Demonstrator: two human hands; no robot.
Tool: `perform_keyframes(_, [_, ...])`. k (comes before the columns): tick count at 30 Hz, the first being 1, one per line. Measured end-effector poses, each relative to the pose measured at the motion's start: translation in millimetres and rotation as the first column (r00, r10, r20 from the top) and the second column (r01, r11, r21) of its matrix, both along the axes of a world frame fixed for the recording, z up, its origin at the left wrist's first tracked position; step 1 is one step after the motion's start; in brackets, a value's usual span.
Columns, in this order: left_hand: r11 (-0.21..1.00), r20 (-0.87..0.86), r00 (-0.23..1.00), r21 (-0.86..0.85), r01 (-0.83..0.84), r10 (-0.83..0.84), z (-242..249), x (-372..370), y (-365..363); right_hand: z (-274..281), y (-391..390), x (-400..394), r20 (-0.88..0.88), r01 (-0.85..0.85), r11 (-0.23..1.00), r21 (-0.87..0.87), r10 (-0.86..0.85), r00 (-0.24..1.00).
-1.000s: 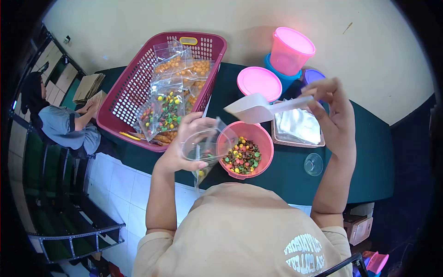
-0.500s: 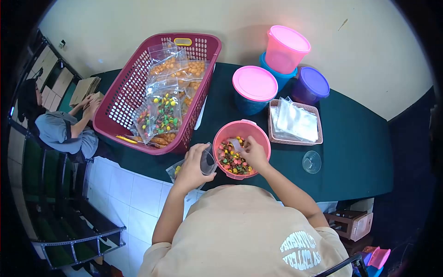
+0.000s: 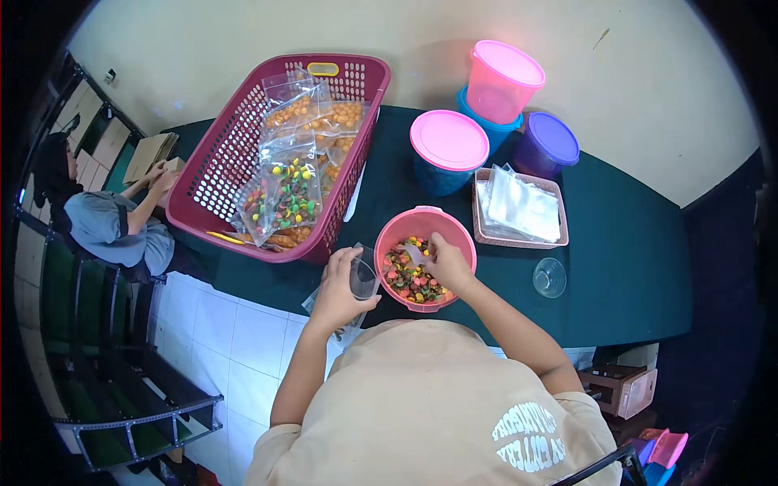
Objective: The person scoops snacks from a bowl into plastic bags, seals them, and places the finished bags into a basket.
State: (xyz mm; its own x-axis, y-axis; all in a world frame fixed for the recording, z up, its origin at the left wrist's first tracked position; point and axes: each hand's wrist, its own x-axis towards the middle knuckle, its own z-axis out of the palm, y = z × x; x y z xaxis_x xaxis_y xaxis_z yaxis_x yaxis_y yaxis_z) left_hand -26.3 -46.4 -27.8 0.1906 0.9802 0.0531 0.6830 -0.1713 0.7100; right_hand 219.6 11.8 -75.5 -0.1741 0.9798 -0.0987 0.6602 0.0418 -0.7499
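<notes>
My left hand [image 3: 334, 296] is wrapped around a clear plastic cup [image 3: 364, 280], just left of a pink bowl [image 3: 450, 230]. Partly hidden under that hand is a clear plastic bag [image 3: 347, 334]; whether the fingers also grip it I cannot make out. Colourful round candies [image 3: 412, 283] in red, green, yellow and brown fill the bowl's lower part. Over the bowl's right side, my right hand [image 3: 448, 264] is closed on a translucent scoop [image 3: 416, 255], which dips among the candies.
A maroon basket [image 3: 180, 198] with several filled bags stands at the left. Lidded tubs [image 3: 450, 142] are at the back. A small basket [image 3: 519, 240] holds clear bags [image 3: 525, 212]; a clear cup [image 3: 549, 278] sits nearby. Another person [image 3: 121, 227] works at far left.
The cup in my left hand has turned so its opening faces up more. Yellow pieces seen by the bag before are now hidden. My right hand stays at the bowl with the scoop.
</notes>
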Motion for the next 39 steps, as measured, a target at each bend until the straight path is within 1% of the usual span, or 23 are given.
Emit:
perform_keyframes(1, [1.000, -0.006, 1.000, 0.006, -0.007, 0.007, -0.8, 0.8, 0.8, 2.0, 0.8, 0.3, -0.014, 0.032, 0.998, -0.046, -0.032, 0.999])
perform_keyframes(5, [1.000, -0.010, 1.000, 0.030, -0.001, 0.002, -5.0, 0.6, 2.0, 3.1, -3.5, 4.6, -0.030, 0.028, 0.997, -0.074, -0.031, 0.999])
perform_keyframes(7, [1.000, -0.018, 1.000, 0.013, -0.009, 0.010, -3.4, 0.3, 2.6, -2.6, -5.3, 6.2, -0.114, 0.045, 0.990, -0.137, -0.061, 0.992])
perform_keyframes(9, [1.000, -0.012, 1.000, 0.022, -0.011, 0.011, -5.1, -0.5, 2.9, -4.5, -6.4, 9.6, -0.110, 0.044, 0.989, -0.144, -0.060, 0.992])
perform_keyframes(11, [0.999, -0.005, 1.000, 0.035, -0.013, 0.014, -5.9, -0.6, 3.2, 1.0, -8.0, 12.1, -0.282, 0.104, 0.947, -0.303, -0.193, 0.940])
perform_keyframes(12, [0.999, -0.005, 1.000, 0.032, -0.013, 0.014, -6.3, 0.0, 3.2, -1.9, -6.7, 12.7, -0.281, 0.104, 0.948, -0.302, -0.193, 0.940])
perform_keyframes(14, [1.000, -0.006, 1.000, 0.028, -0.007, 0.008, -7.1, 1.4, 2.5, -10.1, -4.5, 13.9, -0.377, 0.086, 0.931, -0.354, -0.226, 0.898])
perform_keyframes(15, [0.999, -0.013, 1.000, 0.049, -0.006, 0.007, -7.3, 1.6, 2.1, -8.6, -3.5, 15.0, -0.378, 0.088, 0.932, -0.352, -0.227, 0.898])
perform_keyframes(17, [0.997, -0.024, 1.000, 0.074, -0.010, 0.012, -5.4, 0.8, 1.9, -4.5, 1.4, 17.3, -0.444, 0.094, 0.932, -0.349, -0.253, 0.859])
perform_keyframes(18, [0.997, -0.011, 1.000, 0.070, -0.018, 0.018, -3.4, 0.3, 1.4, 2.8, 2.1, 18.4, -0.447, 0.090, 0.934, -0.347, -0.249, 0.859])
perform_keyframes(20, [0.997, 0.004, 1.000, 0.072, -0.025, 0.025, -2.3, -0.2, 0.4, 21.4, 2.0, 23.6, -0.466, 0.119, 0.915, -0.387, -0.305, 0.831])
perform_keyframes(22, [0.997, 0.071, 0.997, 0.072, -0.026, 0.021, -3.0, -0.5, -1.2, 17.5, 4.8, 30.2, -0.468, 0.127, 0.914, -0.384, -0.312, 0.827])
perform_keyframes(25, [0.994, 0.083, 0.996, 0.110, -0.017, 0.007, 0.7, 2.7, -1.8, 17.8, 7.1, 38.9, -0.485, 0.144, 0.904, -0.402, -0.344, 0.804])
perform_keyframes(26, [0.993, 0.081, 0.997, 0.115, -0.019, 0.010, 2.3, 3.5, -2.3, 17.6, 8.4, 43.9, -0.522, 0.147, 0.896, -0.418, -0.370, 0.768])
perform_keyframes(28, [0.989, 0.020, 1.000, 0.146, -0.010, 0.007, 5.3, 5.3, -2.9, 29.2, 8.9, 47.2, -0.583, 0.165, 0.888, -0.430, -0.412, 0.700])
perform_keyframes(29, [0.989, 0.020, 1.000, 0.151, -0.010, 0.008, 6.9, 6.6, -3.1, 33.0, 10.7, 50.4, -0.585, 0.164, 0.890, -0.426, -0.410, 0.700])
perform_keyframes(31, [0.995, -0.098, 0.995, 0.100, -0.022, 0.032, 10.1, 9.3, -3.2, 42.2, 14.6, 57.9, -0.641, 0.175, 0.887, -0.427, -0.433, 0.634])
perform_keyframes(33, [0.995, -0.118, 0.992, 0.096, -0.024, 0.035, 9.3, 11.2, -3.0, 56.6, 14.8, 62.3, -0.659, 0.194, 0.894, -0.403, -0.431, 0.616])
perform_keyframes(35, [0.996, -0.137, 0.990, 0.092, -0.018, 0.030, 11.0, 15.4, -2.2, 77.4, 15.2, 63.2, -0.695, 0.187, 0.915, -0.356, -0.394, 0.602])
perform_keyframes(37, [0.994, -0.164, 0.986, 0.109, 0.003, 0.015, 15.6, 21.2, -3.0, 91.8, 12.3, 57.2, -0.697, 0.200, 0.911, -0.361, -0.406, 0.592])
perform_keyframes(39, [0.992, -0.178, 0.984, 0.126, 0.025, -0.002, 16.4, 26.6, -2.1, 101.9, 8.5, 49.1, -0.713, 0.123, 0.957, -0.262, -0.278, 0.644])
